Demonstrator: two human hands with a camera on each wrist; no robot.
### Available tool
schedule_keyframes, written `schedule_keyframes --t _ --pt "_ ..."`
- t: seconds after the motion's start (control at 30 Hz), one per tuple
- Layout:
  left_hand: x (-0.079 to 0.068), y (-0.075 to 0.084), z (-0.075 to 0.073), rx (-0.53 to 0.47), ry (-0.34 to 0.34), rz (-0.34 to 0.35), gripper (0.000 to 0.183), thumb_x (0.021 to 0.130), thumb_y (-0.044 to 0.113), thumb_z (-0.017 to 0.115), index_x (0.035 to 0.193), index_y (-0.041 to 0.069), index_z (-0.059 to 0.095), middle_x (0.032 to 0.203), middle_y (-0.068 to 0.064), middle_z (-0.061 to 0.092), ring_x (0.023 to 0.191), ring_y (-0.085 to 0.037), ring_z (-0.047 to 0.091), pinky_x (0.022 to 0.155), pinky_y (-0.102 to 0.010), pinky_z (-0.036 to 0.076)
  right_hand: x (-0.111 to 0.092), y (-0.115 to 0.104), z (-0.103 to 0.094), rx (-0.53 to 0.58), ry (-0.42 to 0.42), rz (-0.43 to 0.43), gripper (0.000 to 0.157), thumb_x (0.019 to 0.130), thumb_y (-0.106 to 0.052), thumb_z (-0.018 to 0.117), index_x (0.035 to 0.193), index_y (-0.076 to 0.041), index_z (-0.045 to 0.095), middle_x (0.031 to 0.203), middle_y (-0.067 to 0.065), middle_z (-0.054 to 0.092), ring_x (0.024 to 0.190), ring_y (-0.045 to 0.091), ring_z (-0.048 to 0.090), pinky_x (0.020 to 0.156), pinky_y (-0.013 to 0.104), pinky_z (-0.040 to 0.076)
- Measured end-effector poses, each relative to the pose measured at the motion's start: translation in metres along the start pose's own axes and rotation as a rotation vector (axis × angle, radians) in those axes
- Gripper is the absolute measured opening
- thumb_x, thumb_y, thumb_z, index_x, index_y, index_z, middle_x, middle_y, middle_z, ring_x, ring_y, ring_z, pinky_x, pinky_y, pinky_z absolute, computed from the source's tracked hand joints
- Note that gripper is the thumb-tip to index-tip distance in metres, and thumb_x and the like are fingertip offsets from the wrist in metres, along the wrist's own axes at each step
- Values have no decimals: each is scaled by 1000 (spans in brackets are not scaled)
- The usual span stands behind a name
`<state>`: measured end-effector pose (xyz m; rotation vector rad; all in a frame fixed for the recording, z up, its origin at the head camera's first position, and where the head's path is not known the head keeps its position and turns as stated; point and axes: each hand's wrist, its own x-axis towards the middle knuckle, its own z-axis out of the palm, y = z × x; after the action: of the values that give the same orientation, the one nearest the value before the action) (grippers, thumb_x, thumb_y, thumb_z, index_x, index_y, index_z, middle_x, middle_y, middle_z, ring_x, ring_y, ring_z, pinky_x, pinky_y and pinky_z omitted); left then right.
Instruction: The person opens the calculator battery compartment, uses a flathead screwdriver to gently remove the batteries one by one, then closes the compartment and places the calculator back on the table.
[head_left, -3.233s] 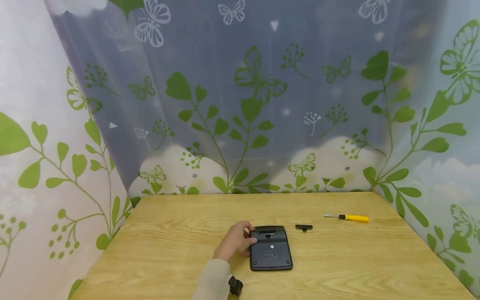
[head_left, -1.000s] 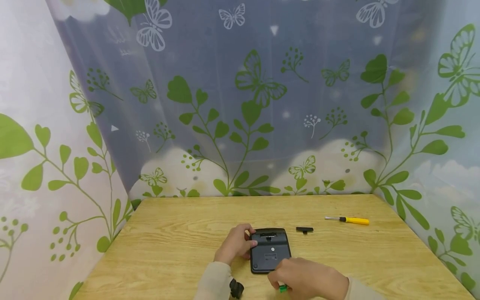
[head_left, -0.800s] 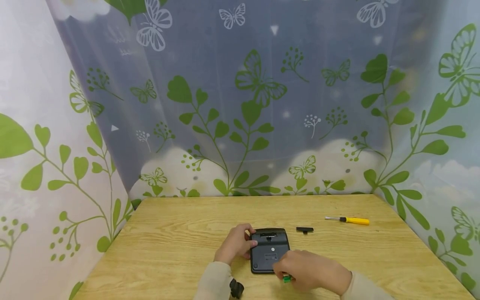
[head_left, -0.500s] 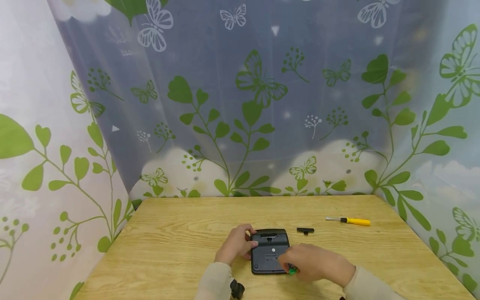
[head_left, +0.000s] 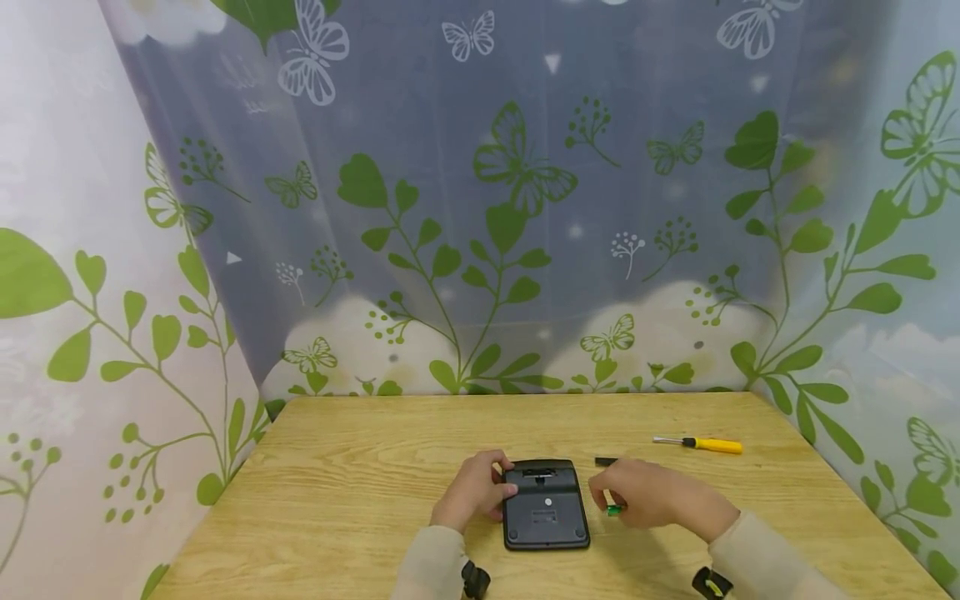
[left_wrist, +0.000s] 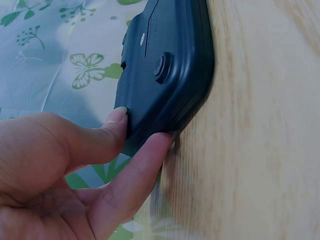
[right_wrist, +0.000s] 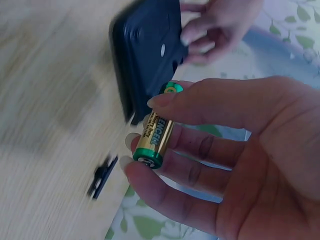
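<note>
A black desk calculator (head_left: 546, 527) lies face down on the table, its battery slot (head_left: 542, 475) uncovered near the far edge. My left hand (head_left: 472, 490) grips its left edge. In the left wrist view the thumb (left_wrist: 107, 135) presses on the back and a finger (left_wrist: 145, 165) lies against the side. Just right of the calculator, my right hand (head_left: 648, 493) holds a green and gold battery (right_wrist: 159, 130) between thumb and fingertips, above the table. Behind that hand lies a small black battery cover (head_left: 604, 461), partly hidden in the head view but seen whole in the right wrist view.
A yellow-handled screwdriver (head_left: 708, 445) lies at the back right of the wooden table (head_left: 360, 450). A curtain (head_left: 420, 100) with leaf and butterfly prints hangs behind the table's far edge. Black wrist straps (head_left: 476, 578) are on both arms.
My right hand has come in from the front with the battery and moved away and rightward, past the calculator's lower right corner, towards the cover. The left hand keeps its grip; the calculator stays put.
</note>
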<state>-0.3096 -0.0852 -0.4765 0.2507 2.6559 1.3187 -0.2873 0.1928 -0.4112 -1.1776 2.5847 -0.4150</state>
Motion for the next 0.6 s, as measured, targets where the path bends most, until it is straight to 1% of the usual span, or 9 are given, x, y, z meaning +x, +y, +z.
schedule_keyframes --t 0.13,0.27,0.3,0.33,0.37,0.4,0.43,0.5,0.6 --pt "0 0 0 -1 0 2 26 94 0 72 118 4 64 91 -13 63 60 -22 67 51 -35 62 -6 14 -6 16 17 11 27 89 11 69 92 -15 66 68 -5 55 58 -1 38 56 17 37" --pt "0 -1 0 -2 3 -2 26 94 0 72 118 4 64 91 -13 63 61 -22 67 52 -35 62 -13 27 -10 10 29 35 26 88 11 69 92 -15 67 72 -4 57 59 -1 40 56 18 39" --pt "0 0 0 -1 4 -5 26 94 0 72 118 5 64 91 -13 63 61 -22 67 52 -35 62 -14 31 -11 -8 36 42 27 88 11 69 91 -15 67 73 -5 58 59 0 41 62 21 48" --pt "0 0 0 0 5 -8 26 94 0 72 118 5 64 92 -13 63 61 -21 67 52 -35 62 -16 35 -11 -25 44 55 28 87 11 70 90 -17 67 73 -6 58 60 0 42 72 27 56" --pt "0 0 0 2 6 -10 26 94 0 72 118 5 64 92 -13 63 61 -21 67 51 -35 62 -18 38 -11 -36 50 68 28 87 10 71 89 -18 67 73 -7 58 60 0 43 83 36 60" --pt "0 -1 1 2 6 -12 26 94 0 73 118 5 64 92 -12 63 61 -21 67 51 -35 62 -19 42 -10 -45 56 78 30 86 11 71 88 -18 67 72 -7 58 60 1 43 93 47 60" --pt "1 -1 1 3 5 -13 26 94 0 72 118 5 64 92 -12 63 61 -21 67 51 -34 62 -20 46 -10 -55 61 82 30 85 11 72 86 -19 67 72 -8 58 60 1 44 102 58 56" --pt "1 0 1 5 3 -17 25 94 1 72 118 5 64 92 -12 62 61 -21 67 51 -34 62 -22 53 -9 -68 69 88 33 82 12 73 84 -20 66 69 -8 56 60 1 44 111 75 39" --pt "1 0 1 3 1 -16 25 94 1 72 117 6 64 93 -13 62 61 -21 67 51 -34 62 -25 62 -9 -54 68 98 34 80 14 74 83 -18 65 68 -7 55 61 1 43 114 74 38"
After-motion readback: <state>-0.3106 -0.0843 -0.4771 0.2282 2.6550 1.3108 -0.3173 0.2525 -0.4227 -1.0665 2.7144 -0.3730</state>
